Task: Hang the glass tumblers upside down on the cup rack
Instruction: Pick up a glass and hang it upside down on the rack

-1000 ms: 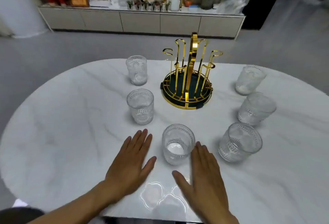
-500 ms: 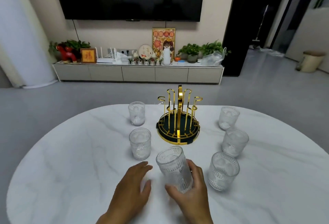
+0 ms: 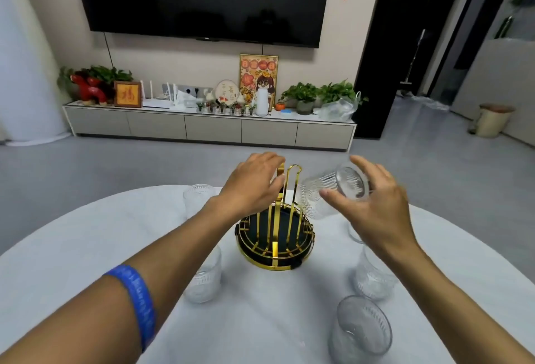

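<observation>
The gold cup rack (image 3: 275, 236) with a dark round base stands mid-table. My right hand (image 3: 373, 204) holds a ribbed glass tumbler (image 3: 330, 192) tipped sideways, its base toward me, just right of the rack's upper hooks. My left hand (image 3: 254, 184) rests on the top of the rack's left prongs, fingers curled over them. Other tumblers stand upright on the table: one at front right (image 3: 360, 331), one behind it (image 3: 373, 276), one under my left forearm (image 3: 204, 279) and one at far left (image 3: 198, 198). The rack's hooks look bare.
The white marble table (image 3: 86, 247) is round, with its far edge just beyond the rack. A blue wristband (image 3: 136, 300) sits on my left forearm. Past the table lie grey floor and a low TV cabinet (image 3: 208, 126).
My right hand lifted the near tumbler off the table and carried it up beside the rack, tipping it over. My left hand rose from the table onto the rack's top.
</observation>
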A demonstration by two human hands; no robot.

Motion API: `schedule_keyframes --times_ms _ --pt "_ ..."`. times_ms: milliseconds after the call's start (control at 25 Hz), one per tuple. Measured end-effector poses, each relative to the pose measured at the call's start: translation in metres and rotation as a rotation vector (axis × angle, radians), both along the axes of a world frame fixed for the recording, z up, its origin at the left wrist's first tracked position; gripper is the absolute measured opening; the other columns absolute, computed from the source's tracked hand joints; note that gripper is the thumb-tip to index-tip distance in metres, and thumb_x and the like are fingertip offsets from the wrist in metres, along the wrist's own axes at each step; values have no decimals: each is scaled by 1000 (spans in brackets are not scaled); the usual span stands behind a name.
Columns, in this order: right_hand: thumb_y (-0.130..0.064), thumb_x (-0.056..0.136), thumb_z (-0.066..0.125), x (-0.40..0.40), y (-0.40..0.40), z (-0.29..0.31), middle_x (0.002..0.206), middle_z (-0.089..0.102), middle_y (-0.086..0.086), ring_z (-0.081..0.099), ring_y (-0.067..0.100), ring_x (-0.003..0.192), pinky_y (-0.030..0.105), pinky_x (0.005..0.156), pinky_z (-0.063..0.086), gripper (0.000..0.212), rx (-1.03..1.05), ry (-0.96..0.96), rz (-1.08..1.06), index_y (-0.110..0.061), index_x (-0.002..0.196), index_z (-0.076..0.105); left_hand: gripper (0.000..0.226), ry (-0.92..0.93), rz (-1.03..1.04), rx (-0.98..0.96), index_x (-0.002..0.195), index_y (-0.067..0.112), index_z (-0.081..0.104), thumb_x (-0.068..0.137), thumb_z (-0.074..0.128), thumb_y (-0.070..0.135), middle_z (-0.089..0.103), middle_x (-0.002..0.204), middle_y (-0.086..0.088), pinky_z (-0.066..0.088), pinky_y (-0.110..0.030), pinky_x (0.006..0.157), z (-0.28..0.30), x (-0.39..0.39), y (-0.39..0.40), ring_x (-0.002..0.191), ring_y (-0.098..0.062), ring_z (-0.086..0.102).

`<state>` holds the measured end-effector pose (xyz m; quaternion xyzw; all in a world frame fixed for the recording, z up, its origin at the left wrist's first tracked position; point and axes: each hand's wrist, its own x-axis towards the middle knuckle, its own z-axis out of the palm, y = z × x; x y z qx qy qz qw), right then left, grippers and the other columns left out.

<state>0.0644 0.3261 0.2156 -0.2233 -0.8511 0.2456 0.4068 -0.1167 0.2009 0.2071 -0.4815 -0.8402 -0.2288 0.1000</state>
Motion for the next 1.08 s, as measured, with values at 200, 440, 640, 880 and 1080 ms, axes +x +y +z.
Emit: schedule_keyframes --times_ms 200,440,640,880,1080 --pt "-47 69 80 -44 16 -22 113 68 0 54 23 104 31 78 41 58 137 -190 117 -21 117 60 52 36 -56 -81 142 19 43 96 47 42 44 150 -3 29 -42 108 -8 -30 20 138 -21 34" --pt "-41 68 80 -58 12 -49 111 68 1 51 22 105 32 71 44 55 111 -373 184 -23 116 61 53 -14 -46 -6 141 23 46 94 51 45 44 150 4 33 -44 104 -13 -34 19 136 -21 36" --pt "-43 70 77 -59 13 -55 112 66 2 50 22 105 31 70 40 52 91 -436 183 -26 115 57 53 -51 -55 16 142 24 45 94 50 45 42 151 4 33 -44 103 -17 -34 18 137 -21 34" --pt "-45 77 72 -55 9 -57 130 58 -2 50 22 114 35 81 47 53 91 -498 197 -27 123 51 54 -155 -46 24 149 21 31 99 44 37 33 156 0 25 -38 110 -17 -13 16 143 -20 25" --pt "-32 85 70 -12 1 -48 140 52 2 45 22 128 33 99 38 45 10 -246 187 -19 126 57 39 -156 -41 327 131 20 56 94 52 27 59 134 -1 38 -32 101 -22 58 -17 123 -19 50"
